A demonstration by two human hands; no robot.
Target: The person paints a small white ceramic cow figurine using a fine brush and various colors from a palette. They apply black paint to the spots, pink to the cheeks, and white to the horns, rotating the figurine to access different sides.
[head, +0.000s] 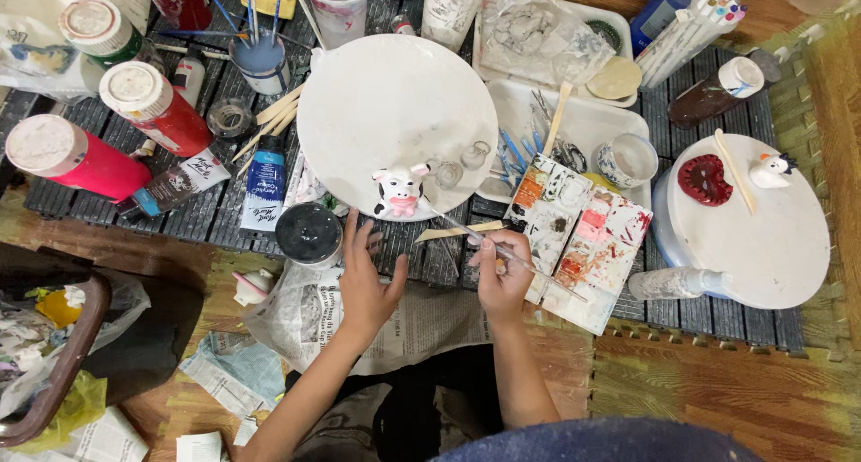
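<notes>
Small cow figurine: white body, black patches on ears and face, pink snout and pink band at the chest. Stands upright at the near edge of a round white turntable, just beyond the fingertips of both hands.

Right hand: fingers closed around a thin paintbrush, shaft slanting, tip angled up-left toward the cow, ending just short of it.

Left hand: fingers open and spread, palm down, holding nothing, tips just below the cow and beside a round black jar lid.

Right of the brush fingers: a paint palette smeared red, pink, orange. Under both wrists lies newspaper on the table.
</notes>
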